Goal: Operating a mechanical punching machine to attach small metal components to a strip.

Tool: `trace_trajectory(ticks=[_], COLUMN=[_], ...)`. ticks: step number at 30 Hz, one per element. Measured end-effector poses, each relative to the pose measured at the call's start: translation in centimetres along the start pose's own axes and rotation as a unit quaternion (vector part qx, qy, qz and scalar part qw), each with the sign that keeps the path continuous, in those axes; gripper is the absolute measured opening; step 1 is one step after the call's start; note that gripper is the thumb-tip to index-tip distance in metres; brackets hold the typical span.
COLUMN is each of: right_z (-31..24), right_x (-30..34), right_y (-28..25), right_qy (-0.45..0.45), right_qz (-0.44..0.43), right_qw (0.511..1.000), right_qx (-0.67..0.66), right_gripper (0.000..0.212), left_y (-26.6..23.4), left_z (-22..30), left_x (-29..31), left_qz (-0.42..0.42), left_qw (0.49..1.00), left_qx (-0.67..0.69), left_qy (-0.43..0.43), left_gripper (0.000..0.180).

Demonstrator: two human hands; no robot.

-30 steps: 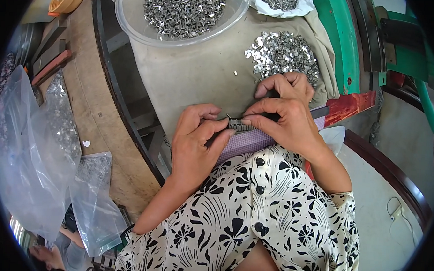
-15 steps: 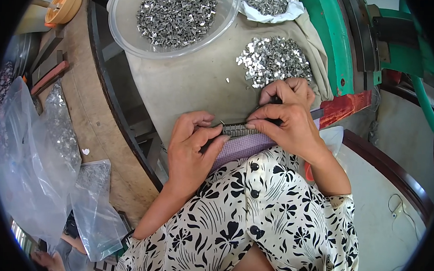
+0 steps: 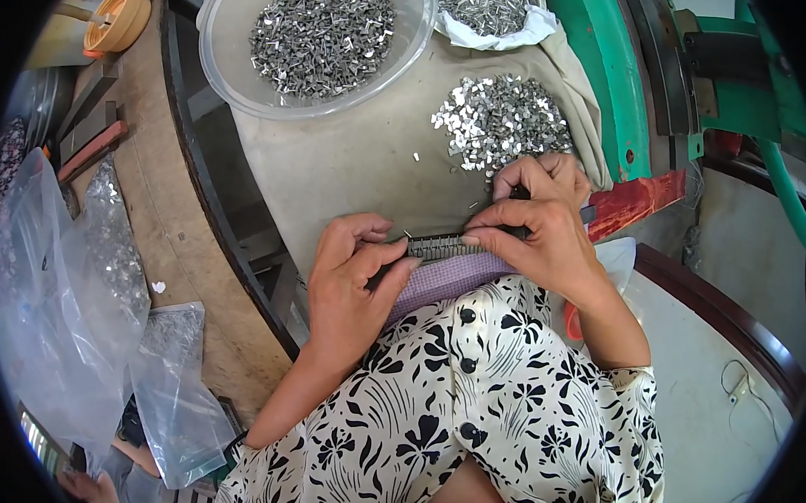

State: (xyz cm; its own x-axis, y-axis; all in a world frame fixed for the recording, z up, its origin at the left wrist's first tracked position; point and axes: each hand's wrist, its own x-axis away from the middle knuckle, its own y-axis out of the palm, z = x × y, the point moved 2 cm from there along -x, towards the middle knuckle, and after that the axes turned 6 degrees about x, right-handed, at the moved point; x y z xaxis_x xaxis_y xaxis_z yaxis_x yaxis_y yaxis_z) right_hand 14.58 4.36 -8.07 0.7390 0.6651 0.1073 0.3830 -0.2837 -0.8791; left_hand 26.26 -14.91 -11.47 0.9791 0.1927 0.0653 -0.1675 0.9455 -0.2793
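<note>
A narrow dark bar with a row of small metal pieces along it lies across the front edge of the cloth-covered surface, close to my body. My left hand grips its left end between thumb and fingers, and a tiny pin-like piece sticks up by the index fingertip. Over the bar's right part, my right hand has thumb and index finger pressed together at the row. Whatever tiny piece those fingertips may hold is hidden. A heap of small shiny metal bits lies just beyond my right hand.
A clear plastic tub of small metal parts stands at the back, beside a lined bowl of pins. Green machinery rises on the right. Plastic bags and a red-handled tool lie on the wooden table at left.
The view has shifted slightly. My right hand has moved a little along the bar, and a small loose bit now shows on the cloth near its fingers. My left hand keeps its grip.
</note>
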Motion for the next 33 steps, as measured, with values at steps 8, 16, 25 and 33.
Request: trace_trajectory(ticks=[8,16,25,33], right_z=[0.5,0.9,0.8,1.1], right_x=[0.3,0.4,0.5,0.8], right_y=[-0.3,-0.4,-0.6,-1.1], right_qy=[0.016,0.013,0.018,0.013], right_qz=[-0.014,-0.011,-0.019,-0.018], right_qw=[1.000,0.999,1.000,1.000], right_qx=[0.005,-0.027,0.000,0.009], right_gripper=[0.016,0.016,0.017,0.019], left_y=[0.0,0.0,0.0,0.0], left_z=[-0.1,-0.1,0.0,-0.1], left_x=[0.1,0.0,0.0,0.1], left_qz=[0.004,0.002,0.002,0.001], left_qw=[1.000,1.000,1.000,1.000], left_qx=[0.001,0.003,0.005,0.000], left_qy=[0.000,0.001,0.000,0.000], left_gripper=[0.023,0.024,0.024,0.024])
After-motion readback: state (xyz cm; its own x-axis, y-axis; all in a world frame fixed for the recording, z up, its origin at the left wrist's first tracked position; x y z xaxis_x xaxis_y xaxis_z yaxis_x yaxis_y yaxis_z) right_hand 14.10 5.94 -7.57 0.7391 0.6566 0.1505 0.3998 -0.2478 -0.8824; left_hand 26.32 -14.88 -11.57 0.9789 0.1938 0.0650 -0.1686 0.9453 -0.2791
